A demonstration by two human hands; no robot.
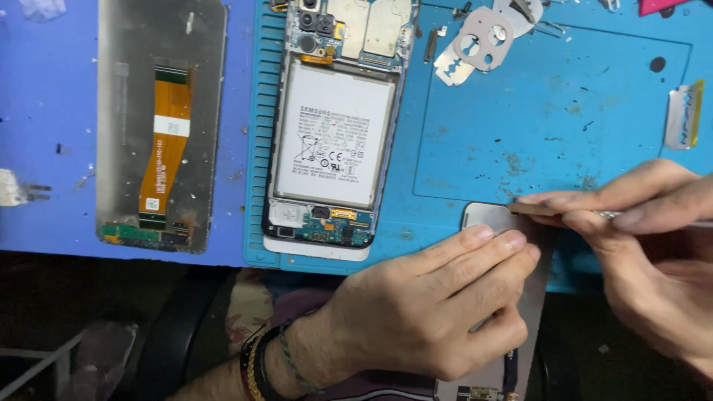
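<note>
Blue mat (564, 111), dim bench edge below. Left hand (423, 312) presses flat on panel (490, 217); right hand (653, 245), at 3 o'clock, pinches a tool (538, 209), perhaps tweezers, partly hidden.

Blue mat (564, 119), white battery (333, 134), orange ribbon cable (165, 141)

Blue repair mat (564, 111) on the bench, ribbed strip down its left edge. Opened phone (334, 126) lies on that strip, back off: white battery (333, 134) in the middle, camera modules at top, small green board at the bottom. Left of it, off the mat, a detached display panel (160, 122) face down with an orange flex cable (165, 145) running down its back. Grey camera-bezel plates (483, 37) near the top of the mat (two, overlapping). Razor blade (683, 115) at the right edge.
</note>
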